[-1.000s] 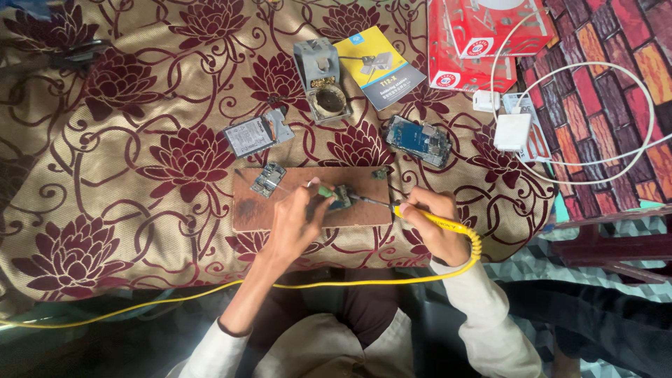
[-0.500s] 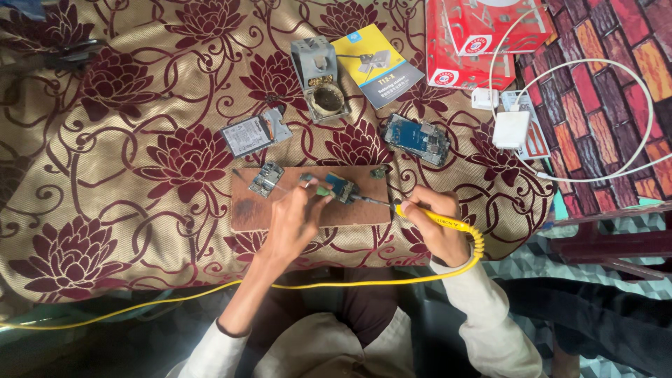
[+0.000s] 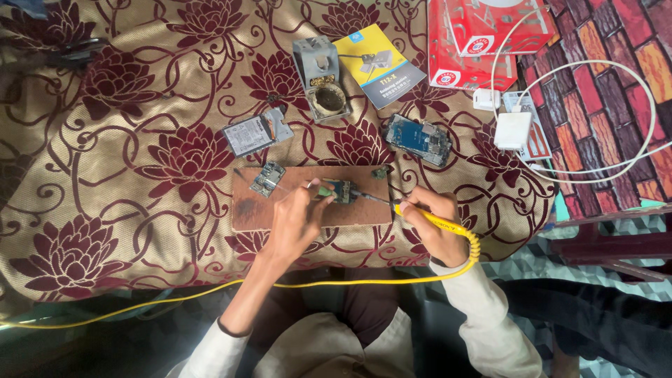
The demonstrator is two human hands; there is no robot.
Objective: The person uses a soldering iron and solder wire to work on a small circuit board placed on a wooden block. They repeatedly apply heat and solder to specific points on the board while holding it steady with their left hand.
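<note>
Left hand (image 3: 297, 224) shifted right; fingers pinch tweezers on small board (image 3: 341, 191), beside iron tip.

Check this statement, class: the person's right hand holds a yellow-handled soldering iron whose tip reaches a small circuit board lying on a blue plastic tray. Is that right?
Not quite. In the head view the right hand does hold the yellow-handled soldering iron, tip at the small circuit board, but the board lies on a brown wooden board, not a blue plastic tray.
</note>
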